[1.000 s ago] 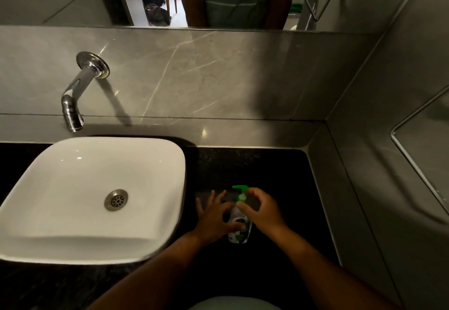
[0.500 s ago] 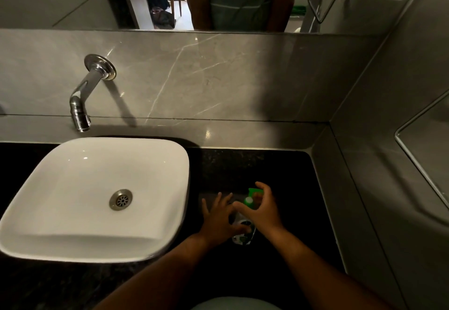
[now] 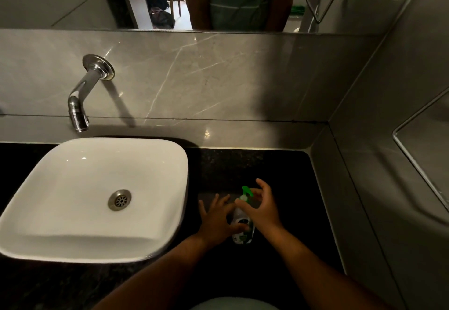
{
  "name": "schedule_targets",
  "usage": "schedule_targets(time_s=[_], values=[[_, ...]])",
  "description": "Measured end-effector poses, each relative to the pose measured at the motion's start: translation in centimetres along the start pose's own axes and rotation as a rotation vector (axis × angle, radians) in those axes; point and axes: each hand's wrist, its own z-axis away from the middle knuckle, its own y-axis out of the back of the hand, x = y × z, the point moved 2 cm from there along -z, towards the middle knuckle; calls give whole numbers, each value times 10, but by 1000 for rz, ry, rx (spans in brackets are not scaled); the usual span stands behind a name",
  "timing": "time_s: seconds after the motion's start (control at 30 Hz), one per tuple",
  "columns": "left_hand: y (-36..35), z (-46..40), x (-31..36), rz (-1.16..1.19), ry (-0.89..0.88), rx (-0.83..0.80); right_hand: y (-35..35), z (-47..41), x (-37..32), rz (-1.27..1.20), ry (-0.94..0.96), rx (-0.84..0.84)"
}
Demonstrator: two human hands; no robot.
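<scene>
A small clear soap bottle (image 3: 241,236) with a green pump head (image 3: 246,190) stands on the black counter (image 3: 279,171), right of the basin. My left hand (image 3: 215,219) holds the bottle's body from the left, thumb across its front and fingers spread. From the right, my right hand (image 3: 266,208) pinches the pump's neck just below the green head. Most of the bottle's upper part is hidden by the two hands.
A white square basin (image 3: 181,163) with a metal drain sits on the counter's left. A chrome wall spout (image 3: 79,108) hangs over its back edge. A grey wall with a metal rail (image 3: 418,161) closes the right side. A mirror (image 3: 73,8) runs above.
My right hand has shifted its grip around the pump top; the green nozzle was partly covered half a second ago and now shows pointing up-left. My left hand stays on the bottle.
</scene>
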Motion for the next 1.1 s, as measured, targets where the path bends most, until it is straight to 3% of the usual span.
schedule_targets(time_s=[0.17, 0.33, 0.6, 0.77, 0.97, 1.1], values=[[1, -1, -2, -6, 11, 4, 2, -1, 2, -33, -52, -80], [-2, -1, 1, -18, -12, 2, 4, 3, -7, 131, -28, 21], [2, 0, 4, -15, 11, -2, 5, 5, -5, -26, -40, -107], [-2, 0, 9, -35, -34, 16, 6, 7, -10, 190, -26, 34], [-3, -3, 6, -47, -11, 29, 5, 9, 0, -36, -64, -57], [-1, -1, 10, -57, -5, 22, 8, 7, -1, -6, -13, -2]])
